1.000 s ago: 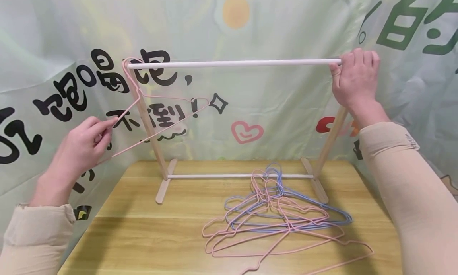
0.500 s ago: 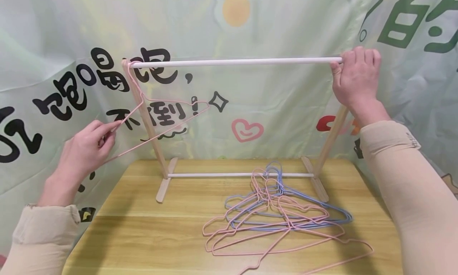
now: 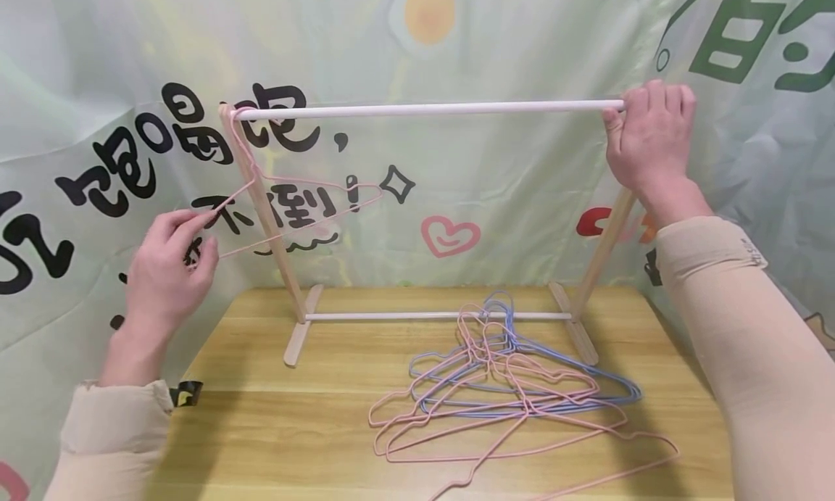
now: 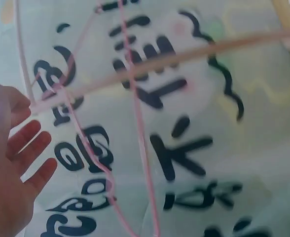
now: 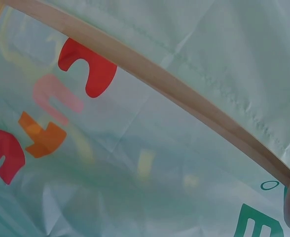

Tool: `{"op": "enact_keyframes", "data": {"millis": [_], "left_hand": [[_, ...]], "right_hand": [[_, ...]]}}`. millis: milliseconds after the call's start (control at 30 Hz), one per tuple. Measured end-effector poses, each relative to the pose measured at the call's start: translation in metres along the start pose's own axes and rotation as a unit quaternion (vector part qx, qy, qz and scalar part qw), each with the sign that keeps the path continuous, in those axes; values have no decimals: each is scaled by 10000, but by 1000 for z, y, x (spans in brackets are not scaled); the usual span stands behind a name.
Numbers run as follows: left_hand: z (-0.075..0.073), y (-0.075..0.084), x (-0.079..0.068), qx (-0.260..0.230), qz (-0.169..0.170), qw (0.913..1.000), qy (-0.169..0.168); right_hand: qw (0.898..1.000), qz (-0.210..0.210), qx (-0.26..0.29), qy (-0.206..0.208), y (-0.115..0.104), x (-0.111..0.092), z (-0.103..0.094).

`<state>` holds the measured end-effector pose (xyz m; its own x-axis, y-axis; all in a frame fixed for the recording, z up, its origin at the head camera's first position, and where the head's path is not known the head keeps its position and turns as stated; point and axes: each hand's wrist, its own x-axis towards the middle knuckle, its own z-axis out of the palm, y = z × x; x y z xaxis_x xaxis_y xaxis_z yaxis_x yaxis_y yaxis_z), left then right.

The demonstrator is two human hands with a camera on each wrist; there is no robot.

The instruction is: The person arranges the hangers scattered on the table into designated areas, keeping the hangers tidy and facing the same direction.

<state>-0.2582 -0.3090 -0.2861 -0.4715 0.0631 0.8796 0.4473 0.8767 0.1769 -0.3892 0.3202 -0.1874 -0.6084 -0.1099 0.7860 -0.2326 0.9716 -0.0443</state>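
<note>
A pink wire clothes hanger [image 3: 320, 179] hangs with its hook over the left end of the white rod [image 3: 417, 110] on a small wooden clothes rack [image 3: 272, 229]. My left hand [image 3: 171, 262] is beside the hanger's left end, which it hides in the head view. In the left wrist view, the fingers [image 4: 27, 140] are spread and relaxed, and the hanger's wire runs apart from them. At the rod's right end, my right hand [image 3: 654, 138] grips the rack's top corner. Only a fingertip shows at the edge of the right wrist view, at the post [image 5: 184, 103].
Several pink and blue hangers [image 3: 515, 396] lie in an overlapping pile on the wooden table [image 3: 274, 428], close to the rack's right foot [image 3: 574, 323]. A printed cloth [image 3: 522, 44] hangs behind the rack.
The hanger's hook has come from around the left post's top onto the rod's end. My left hand has moved rightward, its thumb now apart from the forefinger. The right hand stays put.
</note>
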Motion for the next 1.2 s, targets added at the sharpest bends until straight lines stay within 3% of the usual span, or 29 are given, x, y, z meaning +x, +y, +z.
{"op": "enact_keyframes", "data": {"millis": [133,300,467,567,767,1033,1200], "left_hand": [[15,19,-11,-499,-204,9979,357],[35,49,-28,-1339,-478,9879,626],[55,76,-51,-1857,-692,9787,540],[66,91,-65,-2120,-695,9743,323],[90,122,-91,-2719,-364,9614,-189],[125,170,-128,-2954,-35,9426,-1559],[139,191,-143,-3108,342,9257,-2127]], "right_hand": [[10000,16,-25,-25,1,-1,-1],[10000,34,-2,-42,0,-1,-4],[9999,61,12,-97,-3,1,-4],[9999,66,15,-110,-5,1,-4],[10000,8,34,-67,-5,2,-5],[9996,130,-35,-243,-3,1,-6],[9996,119,-25,-258,-5,1,-3]]}}
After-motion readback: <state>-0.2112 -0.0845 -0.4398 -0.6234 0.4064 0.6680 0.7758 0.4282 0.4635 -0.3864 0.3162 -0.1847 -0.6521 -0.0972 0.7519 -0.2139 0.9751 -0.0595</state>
